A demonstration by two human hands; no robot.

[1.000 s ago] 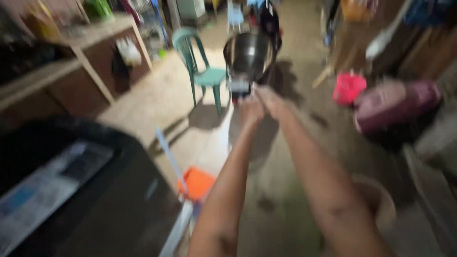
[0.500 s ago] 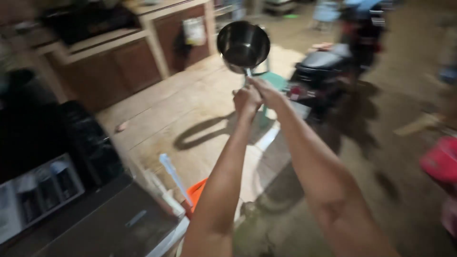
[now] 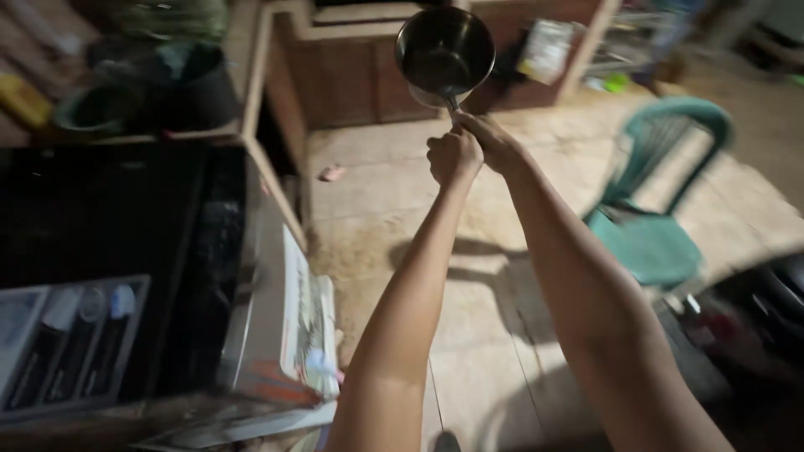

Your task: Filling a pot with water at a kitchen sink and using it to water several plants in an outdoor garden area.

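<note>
Steel saucepan [image 3: 444, 54] held up at top centre of frame, mouth tilted toward cam, over bare floor. Left hand [image 3: 454, 156] fisted tight round the thin handle; right hand [image 3: 496, 142] wrapped round the same handle just beside it, nearer the pan. Prob. light, rigid, smooth metal, maybe slippery. Best grip: handle, close to the bowl. Green plastic chair [image 3: 662, 209] at right; wooden cabinet [image 3: 352, 71] behind.
</note>
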